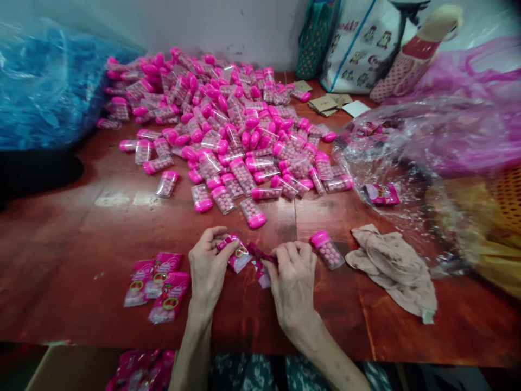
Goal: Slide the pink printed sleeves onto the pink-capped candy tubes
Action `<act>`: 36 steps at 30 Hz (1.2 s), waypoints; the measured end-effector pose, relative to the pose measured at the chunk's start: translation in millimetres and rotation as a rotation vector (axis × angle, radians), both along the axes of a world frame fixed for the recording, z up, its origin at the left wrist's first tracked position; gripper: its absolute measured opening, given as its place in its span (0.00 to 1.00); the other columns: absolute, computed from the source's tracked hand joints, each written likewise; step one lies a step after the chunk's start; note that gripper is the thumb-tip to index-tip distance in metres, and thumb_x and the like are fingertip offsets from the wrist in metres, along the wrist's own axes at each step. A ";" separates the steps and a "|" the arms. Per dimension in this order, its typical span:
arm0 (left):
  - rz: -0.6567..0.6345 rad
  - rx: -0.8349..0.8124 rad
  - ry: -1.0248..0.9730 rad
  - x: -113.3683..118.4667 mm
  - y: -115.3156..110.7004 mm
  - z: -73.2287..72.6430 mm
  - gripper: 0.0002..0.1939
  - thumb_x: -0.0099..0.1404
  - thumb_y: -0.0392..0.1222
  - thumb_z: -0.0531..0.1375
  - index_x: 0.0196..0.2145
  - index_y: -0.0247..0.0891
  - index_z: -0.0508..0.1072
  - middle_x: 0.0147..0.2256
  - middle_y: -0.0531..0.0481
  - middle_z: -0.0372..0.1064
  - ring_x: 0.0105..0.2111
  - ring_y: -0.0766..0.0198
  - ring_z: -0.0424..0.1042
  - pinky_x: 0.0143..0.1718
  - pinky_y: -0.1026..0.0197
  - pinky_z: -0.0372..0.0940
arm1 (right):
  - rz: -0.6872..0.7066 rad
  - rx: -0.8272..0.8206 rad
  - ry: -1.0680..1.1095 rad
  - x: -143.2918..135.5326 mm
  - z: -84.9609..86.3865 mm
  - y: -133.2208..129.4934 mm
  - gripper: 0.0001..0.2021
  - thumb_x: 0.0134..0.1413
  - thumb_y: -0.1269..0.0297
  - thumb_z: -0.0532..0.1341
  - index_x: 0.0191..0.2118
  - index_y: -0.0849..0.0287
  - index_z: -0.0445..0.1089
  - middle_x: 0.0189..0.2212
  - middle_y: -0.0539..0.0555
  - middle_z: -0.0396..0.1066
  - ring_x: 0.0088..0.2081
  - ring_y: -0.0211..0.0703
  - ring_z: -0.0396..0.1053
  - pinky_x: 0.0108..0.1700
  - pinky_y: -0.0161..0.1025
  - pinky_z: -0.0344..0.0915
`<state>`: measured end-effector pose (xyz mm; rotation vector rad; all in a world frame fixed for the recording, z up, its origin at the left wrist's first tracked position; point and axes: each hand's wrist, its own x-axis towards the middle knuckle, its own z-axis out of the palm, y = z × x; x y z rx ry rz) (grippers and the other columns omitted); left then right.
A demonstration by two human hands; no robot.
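Note:
My left hand is closed with thumb and fingers around a small container of pink balls in a printed pink plastic sleeve. Just to its right, my right hand has its fingers curled on a crumpled pink sleeve, partly hidden by the fingers. A clear container of pink balls with a pink cap lies right of that hand. Left of my left hand lie several sleeved packs, close together on the reddish-brown table.
A large heap of pink-capped containers covers the table's back. A beige cloth lies at the right, near clear plastic film and a loose pink packet. A blue plastic bag stands at the left. More pink packets show below the front edge.

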<state>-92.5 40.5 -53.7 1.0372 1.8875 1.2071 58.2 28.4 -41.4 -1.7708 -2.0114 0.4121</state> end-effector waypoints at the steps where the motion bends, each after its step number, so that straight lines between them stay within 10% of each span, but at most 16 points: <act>1: -0.017 0.013 -0.023 2.7 -0.6 0.2 0.17 0.50 0.42 0.65 0.38 0.37 0.69 0.28 0.53 0.69 0.29 0.62 0.71 0.31 0.62 0.67 | -0.016 0.011 0.061 2.8 0.2 0.6 0.06 0.48 0.73 0.65 0.26 0.60 0.67 0.28 0.54 0.69 0.37 0.50 0.60 0.40 0.46 0.57; 7: -0.255 0.190 0.246 30.1 -1.0 1.9 0.09 0.57 0.34 0.59 0.38 0.38 0.72 0.36 0.49 0.70 0.37 0.60 0.70 0.40 0.58 0.65 | -0.021 0.105 0.329 19.6 -0.7 9.2 0.05 0.54 0.72 0.60 0.28 0.59 0.70 0.25 0.52 0.70 0.34 0.46 0.59 0.37 0.42 0.58; 18: -0.238 0.363 0.455 20.7 -1.9 1.3 0.09 0.60 0.36 0.59 0.40 0.39 0.73 0.40 0.47 0.71 0.47 0.56 0.65 0.51 0.49 0.59 | -0.018 0.059 0.306 17.6 2.4 6.8 0.11 0.58 0.73 0.55 0.44 0.65 0.71 0.28 0.56 0.67 0.32 0.47 0.61 0.34 0.42 0.62; 25: -0.490 0.335 0.701 32.1 0.6 1.4 0.08 0.60 0.32 0.57 0.35 0.36 0.75 0.45 0.41 0.68 0.53 0.49 0.57 0.52 0.46 0.58 | -0.037 0.074 0.407 24.4 10.1 8.6 0.06 0.56 0.73 0.58 0.30 0.61 0.71 0.29 0.54 0.70 0.34 0.45 0.63 0.39 0.42 0.59; 29: -0.358 0.363 0.465 27.5 -2.3 11.0 0.09 0.61 0.36 0.57 0.40 0.36 0.74 0.42 0.43 0.69 0.50 0.53 0.61 0.52 0.49 0.57 | -0.075 0.010 0.591 29.8 13.4 9.3 0.06 0.56 0.70 0.59 0.29 0.61 0.71 0.26 0.51 0.67 0.31 0.43 0.63 0.36 0.40 0.59; 36: -0.240 0.020 -0.600 47.8 -4.7 30.5 0.08 0.53 0.39 0.65 0.33 0.36 0.77 0.28 0.51 0.73 0.27 0.65 0.70 0.31 0.63 0.65 | -0.077 -0.219 0.831 26.3 17.1 2.6 0.11 0.57 0.62 0.57 0.26 0.59 0.67 0.24 0.48 0.63 0.27 0.39 0.61 0.30 0.35 0.58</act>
